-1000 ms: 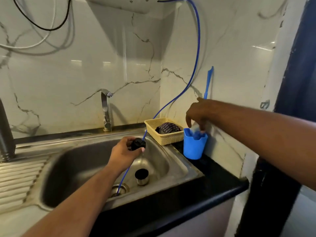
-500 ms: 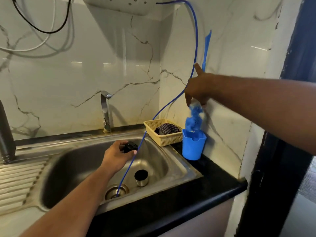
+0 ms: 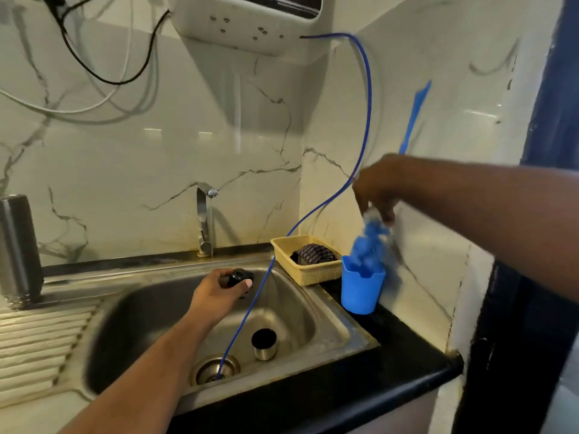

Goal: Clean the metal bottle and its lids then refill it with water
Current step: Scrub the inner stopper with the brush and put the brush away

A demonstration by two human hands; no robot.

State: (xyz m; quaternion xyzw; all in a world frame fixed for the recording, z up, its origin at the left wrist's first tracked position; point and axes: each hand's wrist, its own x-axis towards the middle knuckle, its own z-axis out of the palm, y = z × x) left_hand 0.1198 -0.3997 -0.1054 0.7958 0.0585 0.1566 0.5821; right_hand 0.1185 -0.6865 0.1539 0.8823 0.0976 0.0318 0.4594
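Our left hand [image 3: 217, 294] curls round a small black lid [image 3: 239, 277] over the steel sink [image 3: 354, 336], thumb across its front. Our right hand [image 3: 377, 189] grips a blue bottle brush [image 3: 365, 242] by the stem, though blur hides just how the fingers sit. Its bristles hang partly inside the blue cup [image 3: 360, 289] on the black counter [image 3: 407, 346]. The metal bottle [image 3: 17, 245] stands upright by the drainboard [image 3: 40, 339], well left of both hands. A steel cup-shaped lid [image 3: 264, 346] stands in the basin below the left hand, beside the drain [image 3: 203, 369].

A home kitchen: steel sink [image 3: 329, 311], tap [image 3: 205, 220], marble-tiled wall [image 3: 141, 158], wall-mounted water purifier [image 3: 250, 23].
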